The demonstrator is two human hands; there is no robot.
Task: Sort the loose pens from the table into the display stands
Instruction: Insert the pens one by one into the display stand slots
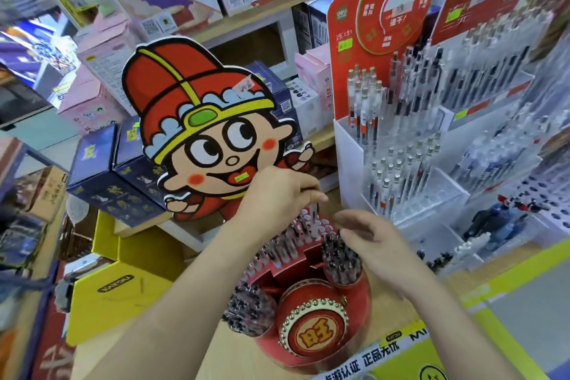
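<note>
Here my left hand (279, 194) pinches a pen (314, 213) near its top; light, stiff, slippery; right hand (374, 239) open.

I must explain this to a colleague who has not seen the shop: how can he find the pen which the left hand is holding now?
Find the big cartoon boy cutout with the red hat; below it stands a round red display stand with a drum at its front. The pen is at the stand's back row, pinched upright by the left hand, higher than its neighbours.
</note>
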